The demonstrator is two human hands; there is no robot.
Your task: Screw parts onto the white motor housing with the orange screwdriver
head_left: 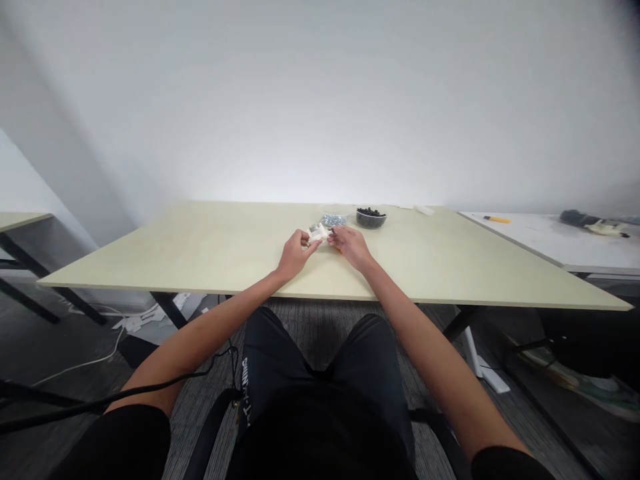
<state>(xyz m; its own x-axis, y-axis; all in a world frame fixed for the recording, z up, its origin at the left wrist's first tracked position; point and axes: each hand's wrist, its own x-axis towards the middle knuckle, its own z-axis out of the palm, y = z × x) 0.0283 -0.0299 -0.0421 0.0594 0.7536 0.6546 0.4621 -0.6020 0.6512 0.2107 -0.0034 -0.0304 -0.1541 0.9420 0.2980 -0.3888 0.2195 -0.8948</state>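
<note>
My left hand [294, 256] grips a small white block-like part [318, 233] with a grey patch on top, pinching it from the left and front. My right hand [351, 245] is closed at the part's right end. A tiny dark piece shows at its fingertips, too small to name. Just behind the hands stands a clear bowl of small silvery metal pieces [334, 219]. To its right is a clear bowl of small black pieces [371, 217].
The pale yellow table [210, 247] runs up to the wall. White scraps [424, 209] lie at its back edge. A white side table [540, 233] at right holds a yellow-handled tool [497, 219] and a dark-and-white object [593, 222]. A black cable [165, 385] crosses near my left arm.
</note>
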